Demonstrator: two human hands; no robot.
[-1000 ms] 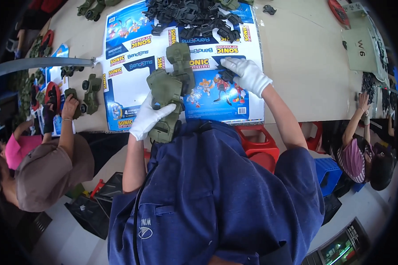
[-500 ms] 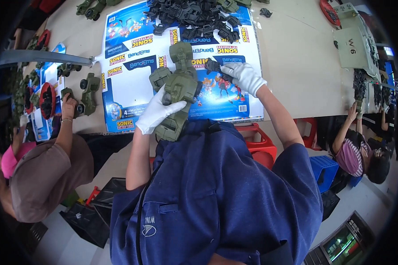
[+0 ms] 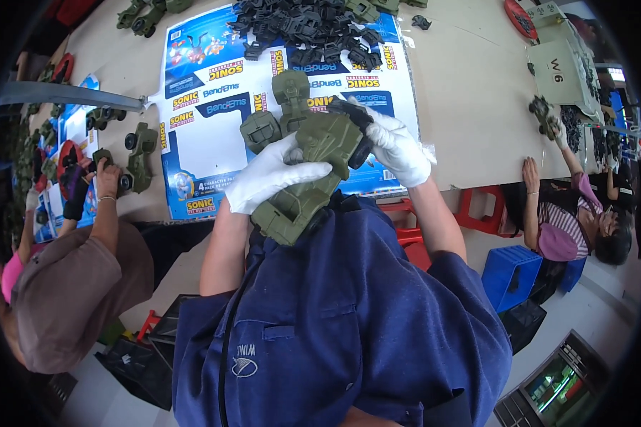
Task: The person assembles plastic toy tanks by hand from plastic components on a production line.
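over near edge of printed sheet [image 3: 210,142], gripping green toy truck [image 3: 326,141] in closed left hand [image 3: 265,178]; holding black part [image 3: 349,112] at its end in curled fingers of right hand [image 3: 400,148], with fit unclear; leaving heap of black parts [image 3: 295,32] unattached beyond.

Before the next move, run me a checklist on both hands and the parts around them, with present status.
1. Left white-gloved hand gripping the olive-green plastic toy vehicle: ok.
2. Right white-gloved hand holding the black moulded plastic part at the vehicle's far end: ok.
3. Part joined to vehicle: cannot tell; the contact is hidden.
4. Held vehicle clear of others in view: not ok; it overlaps another olive-green plastic toy vehicle.
5. Heap of black plastic parts on the glossy printed sheet, clear of both hands: ok.
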